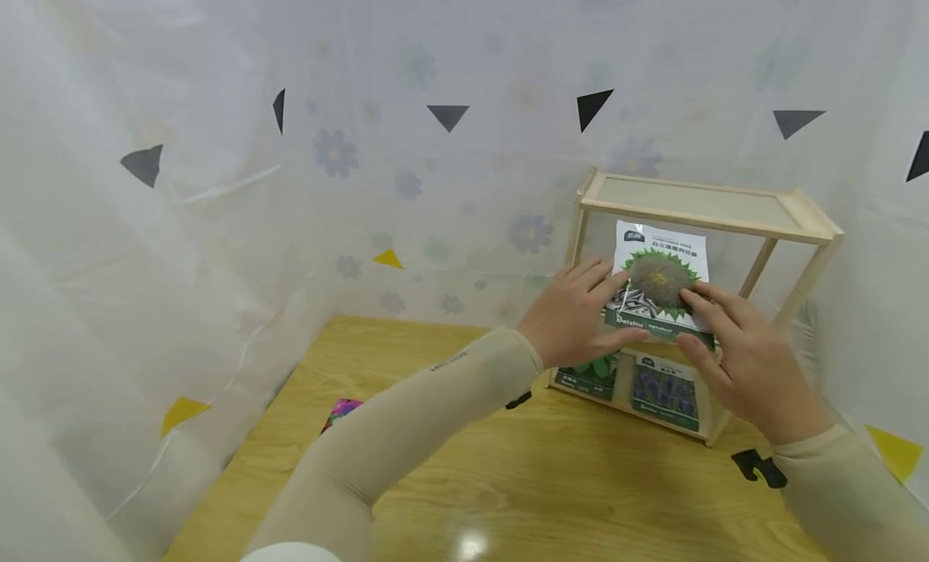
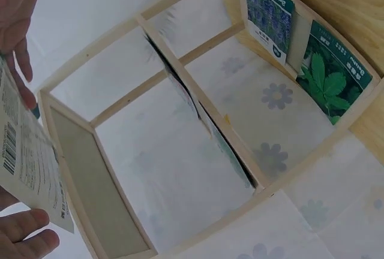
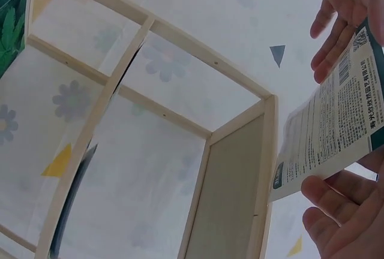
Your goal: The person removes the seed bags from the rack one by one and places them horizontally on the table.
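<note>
Seed packet [image 1: 660,276]: the one with the big spiky flower head printed on it, held up in front of the wooden rack [image 1: 711,223], picture side toward the person, barcode side toward the rack.
Far left: white flowery curtain [image 1: 210,239], dark triangles [image 1: 143,165] and yellow triangles [image 1: 183,413] dotted over it.
Table: wood-look table [image 1: 508,473], with a colourful print [image 1: 337,413] lying at the left, partly hidden by the left sleeve [image 1: 428,401], so can't say what it is exactly.
Left hand [image 1: 569,312]: holding the packet at its left edge, thumb stretched out low across the front.
Rack: small frame with a frosted-looking top panel [image 1: 689,199], standing on the table. Lower tier has a leafy green packet [image 1: 595,376] and, just right of it, a purple-flower packet [image 1: 664,393]. Left wrist view also catches thin flat items [image 2: 227,149] along the middle bar, pretty much edge-on.
Right hand [image 1: 755,360]: holding the same packet by its right side, a fingertip on the front. Can't tell how the hidden fingers lie tbh.
</note>
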